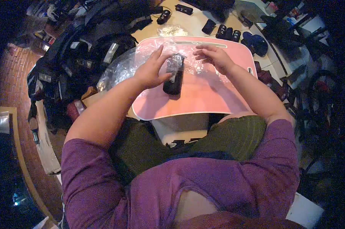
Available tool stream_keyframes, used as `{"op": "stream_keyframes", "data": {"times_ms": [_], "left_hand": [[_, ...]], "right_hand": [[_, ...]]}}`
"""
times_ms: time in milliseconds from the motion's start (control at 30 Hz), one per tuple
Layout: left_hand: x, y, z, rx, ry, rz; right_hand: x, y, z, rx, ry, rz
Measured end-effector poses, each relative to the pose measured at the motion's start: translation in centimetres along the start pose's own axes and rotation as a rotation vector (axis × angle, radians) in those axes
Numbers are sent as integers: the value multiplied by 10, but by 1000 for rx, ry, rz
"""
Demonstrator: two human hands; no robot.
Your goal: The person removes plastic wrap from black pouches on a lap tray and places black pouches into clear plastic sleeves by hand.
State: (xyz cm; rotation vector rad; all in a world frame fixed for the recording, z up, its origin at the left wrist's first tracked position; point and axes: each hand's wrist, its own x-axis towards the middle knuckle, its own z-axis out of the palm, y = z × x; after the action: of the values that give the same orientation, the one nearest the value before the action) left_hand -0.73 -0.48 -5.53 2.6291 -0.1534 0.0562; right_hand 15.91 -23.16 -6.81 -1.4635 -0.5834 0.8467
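Note:
On the pink lap table (203, 100) lies a black rolled bundle (173, 84), its far end overlapped by clear plastic. My left hand (153, 71) is at the bundle's left side, fingers spread and thumb reaching toward it; whether it touches the bundle I cannot tell. Over the right part of the table, apart from the bundle, is my right hand (215, 59), its fingers loosely stretched and holding nothing visible. Crinkled clear plastic wrap (123, 68) spreads from the table's left edge across its far half, under and between both hands.
Several black rolled bundles with white marks (222, 31) stand behind the table. A dark blue cap-like item (255, 42) is at the right. Dark packed items with white labels (111, 52) are piled on the left. A brick-patterned floor (18, 82) shows at far left.

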Motion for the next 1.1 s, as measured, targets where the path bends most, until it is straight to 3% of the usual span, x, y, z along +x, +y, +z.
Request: {"op": "stream_keyframes", "data": {"times_ms": [300,433,500,633,700,767,800,833,900,967,1000,1067,1100], "left_hand": [[1,-11,1,-32,40,53],[2,-16,-15,-18,-47,91],[5,-16,-26,25,-265,17],[4,-12,-48,128,-189,154],[2,4,-63,191,7,190],[0,7,-69,213,127,2],[0,18,-77,337,-16,-283],[-1,19,-76,336,-18,-282],[-2,18,-76,313,-39,-390],[-5,20,-80,336,47,-275],[-6,21,-82,355,137,-160],[-8,26,-81,403,38,-230],[-7,30,-80,447,-55,-300]], "right_hand": [[-25,-4,-48,119,209,-14],[-41,-9,-65,148,335,-13],[-47,-5,-81,123,362,-12],[-55,19,-124,17,520,59],[-63,31,-148,-271,630,179],[-63,64,-188,-355,664,202],[-65,67,-194,-706,659,227],[-67,71,-199,-1060,637,247],[-73,59,-190,-987,723,293],[-73,36,-146,-1421,1086,207],[-70,37,-142,-1416,1087,209],[-64,41,-136,-1441,683,-303],[-62,44,-120,-1047,476,-278]]}}
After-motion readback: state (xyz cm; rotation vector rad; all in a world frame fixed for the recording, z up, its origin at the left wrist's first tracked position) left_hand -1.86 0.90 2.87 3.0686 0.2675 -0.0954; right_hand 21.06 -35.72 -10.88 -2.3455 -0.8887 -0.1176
